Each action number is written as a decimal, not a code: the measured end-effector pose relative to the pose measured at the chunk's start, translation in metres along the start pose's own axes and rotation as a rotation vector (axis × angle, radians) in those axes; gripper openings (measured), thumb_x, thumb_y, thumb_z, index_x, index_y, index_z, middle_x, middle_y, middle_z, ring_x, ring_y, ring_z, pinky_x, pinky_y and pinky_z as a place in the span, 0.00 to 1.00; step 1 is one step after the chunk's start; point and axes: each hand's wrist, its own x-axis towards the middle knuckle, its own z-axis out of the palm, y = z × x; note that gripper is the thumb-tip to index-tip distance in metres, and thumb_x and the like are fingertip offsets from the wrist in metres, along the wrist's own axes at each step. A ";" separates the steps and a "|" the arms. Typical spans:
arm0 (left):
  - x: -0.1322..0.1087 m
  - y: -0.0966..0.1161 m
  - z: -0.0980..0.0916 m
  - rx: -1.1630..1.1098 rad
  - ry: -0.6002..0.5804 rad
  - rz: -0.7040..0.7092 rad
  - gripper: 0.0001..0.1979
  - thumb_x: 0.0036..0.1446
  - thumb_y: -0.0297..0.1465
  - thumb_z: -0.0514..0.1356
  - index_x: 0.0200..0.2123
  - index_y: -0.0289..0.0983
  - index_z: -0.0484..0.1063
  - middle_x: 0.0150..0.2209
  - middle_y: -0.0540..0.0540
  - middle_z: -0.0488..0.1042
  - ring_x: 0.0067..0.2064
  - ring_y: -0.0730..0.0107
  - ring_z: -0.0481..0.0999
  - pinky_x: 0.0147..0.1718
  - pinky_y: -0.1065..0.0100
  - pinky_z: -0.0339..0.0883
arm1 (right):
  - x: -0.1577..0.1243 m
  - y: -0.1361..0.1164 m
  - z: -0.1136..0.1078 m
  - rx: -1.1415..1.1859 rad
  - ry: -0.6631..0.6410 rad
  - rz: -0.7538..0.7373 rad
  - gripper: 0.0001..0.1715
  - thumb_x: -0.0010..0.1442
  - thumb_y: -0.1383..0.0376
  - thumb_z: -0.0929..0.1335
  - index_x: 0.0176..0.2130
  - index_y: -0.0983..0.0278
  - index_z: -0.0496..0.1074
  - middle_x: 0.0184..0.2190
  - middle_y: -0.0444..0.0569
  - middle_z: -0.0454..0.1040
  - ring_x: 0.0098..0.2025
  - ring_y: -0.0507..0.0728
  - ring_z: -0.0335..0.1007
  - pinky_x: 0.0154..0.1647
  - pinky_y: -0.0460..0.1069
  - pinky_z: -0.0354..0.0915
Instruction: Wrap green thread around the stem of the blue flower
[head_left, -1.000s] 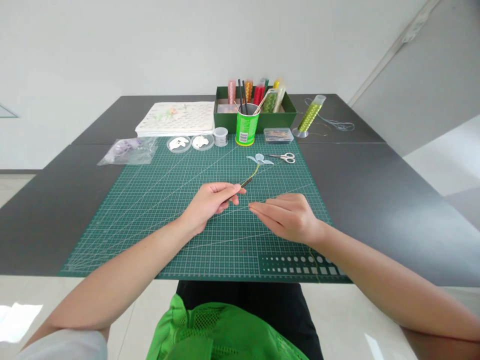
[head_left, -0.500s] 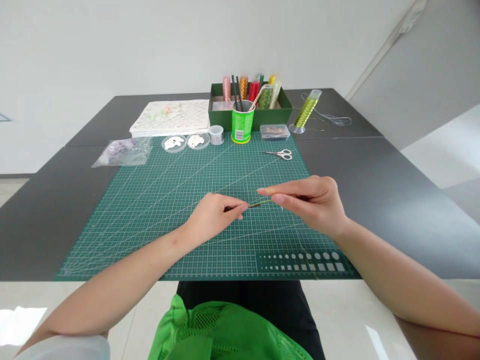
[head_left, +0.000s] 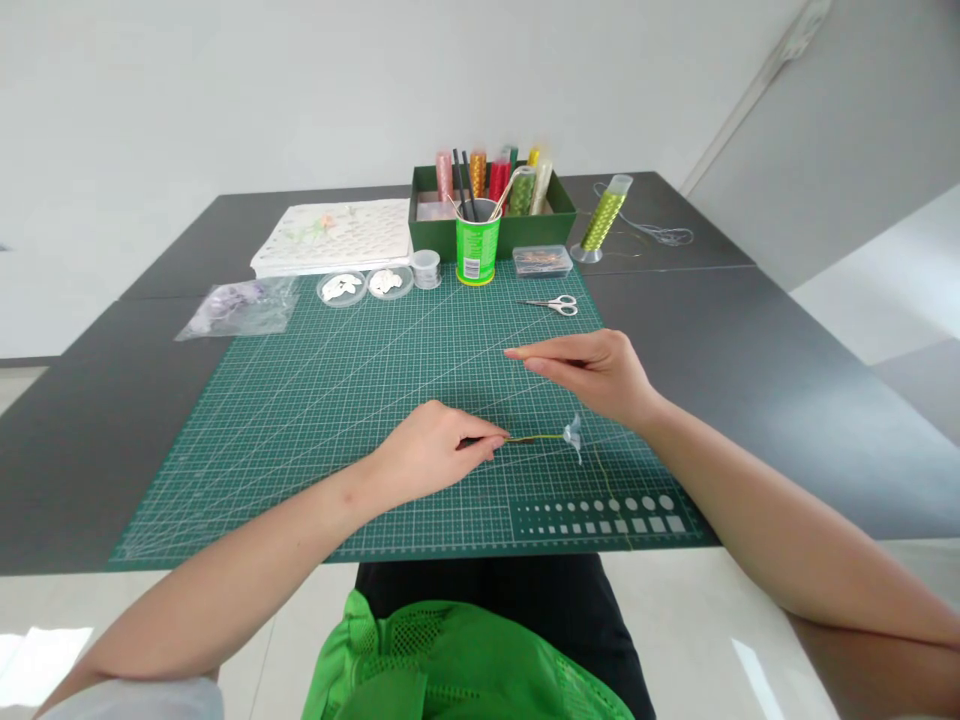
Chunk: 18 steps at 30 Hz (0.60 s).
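Note:
My left hand (head_left: 435, 450) pinches the end of a thin green stem (head_left: 536, 437) between thumb and fingertips, low over the green cutting mat (head_left: 360, 370). At the stem's right end sits a small pale blue flower (head_left: 573, 436). My right hand (head_left: 592, 372) is raised above and behind the flower, apart from it, with thumb and fingers pressed together and pointing left. What it holds, if anything, is too fine to make out. A thin greenish thread (head_left: 604, 475) hangs or lies to the right of the flower.
Behind the mat stand a green can (head_left: 477, 248) with sticks, a dark green box (head_left: 517, 234) of thread spools and a leaning green spool (head_left: 606, 220). Scissors (head_left: 555, 304), a clear case (head_left: 542, 262), two dishes of white pieces (head_left: 343, 288), a plastic bag (head_left: 240, 307) and stacked sheets (head_left: 334, 236) lie about.
My right hand has moved up and away from the stem, uncovering the blue flower. My left hand has shifted slightly down and right, keeping its pinch. The view has tilted a little.

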 end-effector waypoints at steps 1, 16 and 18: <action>0.000 0.000 0.001 -0.002 -0.006 -0.010 0.13 0.68 0.30 0.59 0.43 0.42 0.85 0.34 0.54 0.86 0.32 0.71 0.83 0.29 0.71 0.68 | -0.001 -0.001 0.000 0.011 -0.011 -0.017 0.15 0.63 0.69 0.73 0.46 0.51 0.84 0.43 0.40 0.85 0.43 0.56 0.85 0.42 0.47 0.82; -0.001 0.002 0.001 -0.002 0.094 0.078 0.11 0.66 0.28 0.61 0.40 0.42 0.85 0.30 0.54 0.85 0.25 0.74 0.80 0.25 0.73 0.68 | 0.002 0.021 -0.001 -0.097 -0.021 0.088 0.12 0.65 0.65 0.71 0.47 0.57 0.84 0.45 0.44 0.84 0.49 0.60 0.83 0.52 0.53 0.80; -0.002 0.001 0.001 0.058 0.208 0.156 0.10 0.67 0.29 0.61 0.42 0.41 0.85 0.30 0.53 0.85 0.26 0.73 0.81 0.26 0.73 0.70 | 0.004 0.029 -0.003 -0.111 -0.048 0.119 0.12 0.65 0.63 0.71 0.47 0.58 0.84 0.45 0.46 0.84 0.49 0.60 0.83 0.53 0.54 0.79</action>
